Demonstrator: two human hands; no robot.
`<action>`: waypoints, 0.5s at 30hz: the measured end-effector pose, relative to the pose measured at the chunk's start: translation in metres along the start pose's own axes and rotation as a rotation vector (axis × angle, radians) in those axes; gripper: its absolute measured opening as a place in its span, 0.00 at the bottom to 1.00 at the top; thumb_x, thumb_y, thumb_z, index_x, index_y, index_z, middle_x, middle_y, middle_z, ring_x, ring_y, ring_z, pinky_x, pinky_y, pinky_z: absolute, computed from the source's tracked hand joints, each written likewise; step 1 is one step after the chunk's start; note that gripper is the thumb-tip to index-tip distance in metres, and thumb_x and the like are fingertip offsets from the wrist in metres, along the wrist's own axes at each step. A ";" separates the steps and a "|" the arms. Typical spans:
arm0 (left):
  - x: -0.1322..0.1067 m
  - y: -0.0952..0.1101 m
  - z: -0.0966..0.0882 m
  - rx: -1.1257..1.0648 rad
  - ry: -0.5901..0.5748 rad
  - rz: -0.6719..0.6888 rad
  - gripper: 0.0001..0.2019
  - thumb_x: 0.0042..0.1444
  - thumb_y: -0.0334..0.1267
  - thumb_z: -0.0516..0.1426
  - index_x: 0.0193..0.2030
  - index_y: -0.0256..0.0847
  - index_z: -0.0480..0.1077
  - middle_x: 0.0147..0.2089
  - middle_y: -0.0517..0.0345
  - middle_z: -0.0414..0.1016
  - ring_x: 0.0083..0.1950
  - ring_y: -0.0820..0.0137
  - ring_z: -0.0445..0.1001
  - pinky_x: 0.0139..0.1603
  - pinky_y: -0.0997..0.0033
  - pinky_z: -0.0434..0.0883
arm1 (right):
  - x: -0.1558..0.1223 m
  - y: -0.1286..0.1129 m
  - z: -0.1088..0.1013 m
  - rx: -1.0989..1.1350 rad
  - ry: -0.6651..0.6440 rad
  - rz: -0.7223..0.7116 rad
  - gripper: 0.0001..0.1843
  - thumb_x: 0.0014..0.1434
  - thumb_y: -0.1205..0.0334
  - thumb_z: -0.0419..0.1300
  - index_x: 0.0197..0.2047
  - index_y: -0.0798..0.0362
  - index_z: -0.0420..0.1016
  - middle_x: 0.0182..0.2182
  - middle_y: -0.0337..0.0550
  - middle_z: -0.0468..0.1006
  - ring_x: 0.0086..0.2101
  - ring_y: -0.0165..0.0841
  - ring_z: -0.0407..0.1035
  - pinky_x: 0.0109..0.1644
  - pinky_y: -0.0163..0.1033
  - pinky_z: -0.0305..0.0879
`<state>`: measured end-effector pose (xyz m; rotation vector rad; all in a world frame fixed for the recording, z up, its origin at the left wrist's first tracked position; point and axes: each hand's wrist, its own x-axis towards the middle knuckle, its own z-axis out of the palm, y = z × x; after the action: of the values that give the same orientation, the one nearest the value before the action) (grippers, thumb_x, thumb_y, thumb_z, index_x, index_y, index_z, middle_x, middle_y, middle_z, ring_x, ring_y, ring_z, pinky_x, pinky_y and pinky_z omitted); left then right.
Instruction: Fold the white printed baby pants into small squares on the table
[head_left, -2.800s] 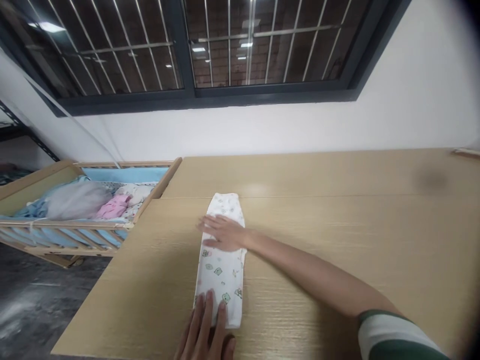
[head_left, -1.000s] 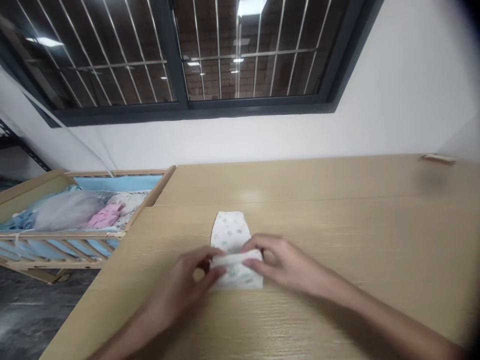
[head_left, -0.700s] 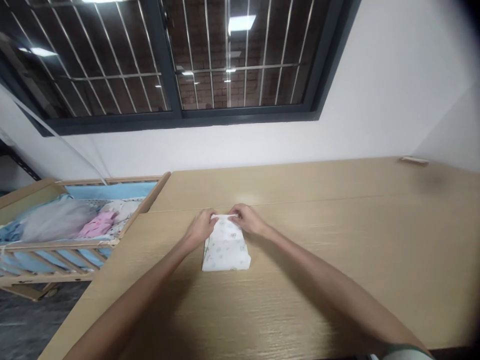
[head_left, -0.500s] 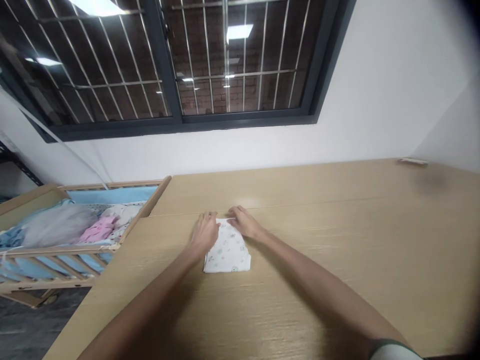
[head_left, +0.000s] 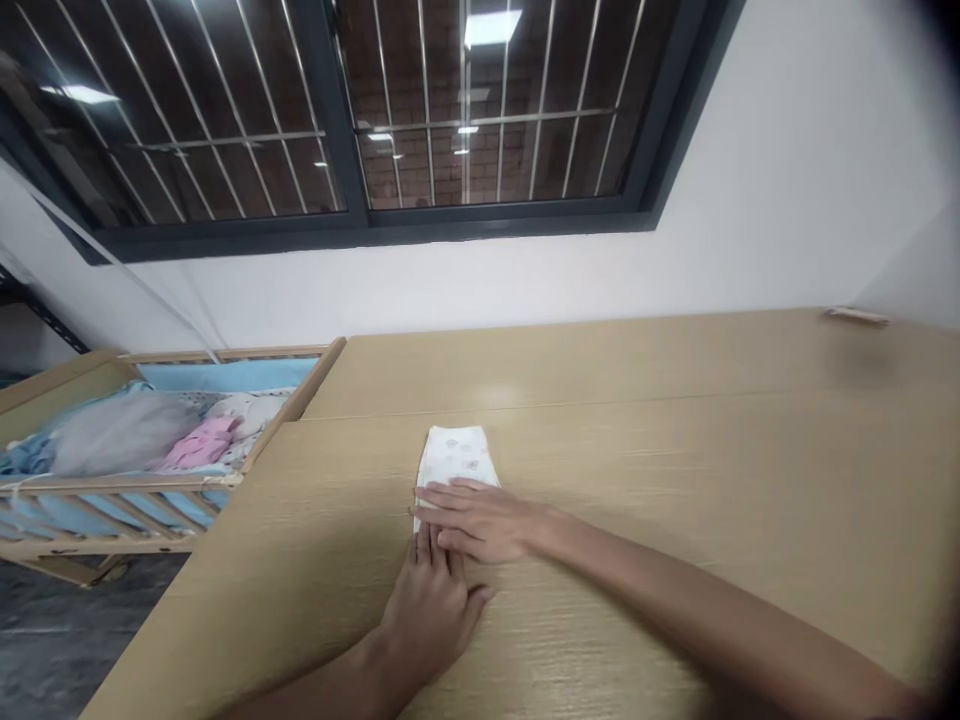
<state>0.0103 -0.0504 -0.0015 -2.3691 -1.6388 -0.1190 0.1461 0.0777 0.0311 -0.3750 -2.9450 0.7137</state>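
A small white folded cloth (head_left: 456, 452) with a faint printed pattern lies flat on the wooden table (head_left: 637, 480). Across its near half rests my right hand (head_left: 480, 520), palm down with the fingers stretched out to the left. My left hand (head_left: 431, 600) is at the cloth's near edge, fingers pointing away from me, their tips close to or just under my right hand. Both hands hide the cloth's near part. Neither hand grips anything.
To the left stands a wooden crib (head_left: 300, 395) with blue lining, holding a pink cloth (head_left: 202, 443) and pale bedding. A thin flat object (head_left: 856, 315) lies at the table's far right corner. Behind the table are a white wall and a barred window (head_left: 480, 215).
Both hands have come from the cloth's far edge toward me. My right hand now lies flat across the near half, and my left hand is at the near edge. The view has shifted slightly.
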 end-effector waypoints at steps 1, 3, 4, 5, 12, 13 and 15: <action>-0.001 0.000 0.004 0.019 0.012 -0.014 0.32 0.64 0.52 0.56 0.58 0.19 0.72 0.57 0.20 0.73 0.60 0.38 0.73 0.57 0.42 0.73 | 0.002 0.008 -0.001 -0.016 -0.012 0.035 0.31 0.74 0.45 0.43 0.75 0.44 0.50 0.74 0.42 0.47 0.73 0.38 0.40 0.75 0.51 0.36; -0.002 -0.001 0.011 0.022 0.020 -0.024 0.35 0.63 0.53 0.56 0.61 0.15 0.68 0.60 0.14 0.69 0.61 0.35 0.72 0.55 0.41 0.74 | 0.007 0.026 -0.006 -0.049 -0.020 0.100 0.33 0.74 0.42 0.41 0.76 0.44 0.47 0.75 0.41 0.43 0.73 0.38 0.36 0.75 0.52 0.32; -0.003 -0.001 0.013 0.014 0.020 -0.024 0.36 0.63 0.53 0.56 0.62 0.15 0.67 0.61 0.13 0.67 0.61 0.35 0.72 0.55 0.41 0.74 | 0.010 0.035 -0.010 -0.064 -0.015 0.129 0.34 0.73 0.41 0.40 0.76 0.44 0.46 0.75 0.41 0.41 0.73 0.39 0.35 0.75 0.53 0.31; -0.003 -0.001 0.015 0.005 0.018 -0.023 0.36 0.63 0.53 0.56 0.62 0.16 0.66 0.61 0.12 0.67 0.61 0.35 0.72 0.54 0.40 0.74 | 0.012 0.044 -0.015 -0.078 -0.006 0.155 0.34 0.73 0.41 0.39 0.76 0.44 0.44 0.75 0.40 0.40 0.73 0.39 0.35 0.75 0.53 0.31; -0.002 -0.006 0.018 -0.012 -0.036 0.017 0.27 0.68 0.43 0.53 0.63 0.19 0.66 0.63 0.16 0.67 0.64 0.39 0.70 0.58 0.42 0.74 | 0.022 0.100 -0.034 -0.196 0.127 0.168 0.34 0.74 0.45 0.38 0.77 0.50 0.44 0.75 0.43 0.43 0.73 0.39 0.36 0.76 0.52 0.31; 0.000 -0.009 0.017 -0.021 -0.067 0.040 0.24 0.68 0.40 0.52 0.62 0.20 0.67 0.63 0.19 0.68 0.65 0.40 0.69 0.57 0.43 0.74 | 0.023 0.103 -0.034 -0.204 0.153 0.165 0.34 0.74 0.45 0.38 0.77 0.50 0.45 0.74 0.43 0.45 0.73 0.40 0.37 0.76 0.53 0.32; 0.005 -0.020 0.011 -0.065 -0.128 0.087 0.19 0.67 0.33 0.50 0.60 0.25 0.69 0.62 0.25 0.70 0.66 0.44 0.69 0.56 0.45 0.76 | 0.022 0.104 -0.034 -0.227 0.217 0.164 0.34 0.74 0.46 0.41 0.76 0.50 0.47 0.74 0.45 0.48 0.73 0.41 0.40 0.75 0.53 0.35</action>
<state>-0.0069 -0.0362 -0.0073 -2.5412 -1.6066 -0.0040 0.1524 0.1879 0.0133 -0.6727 -2.8141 0.3263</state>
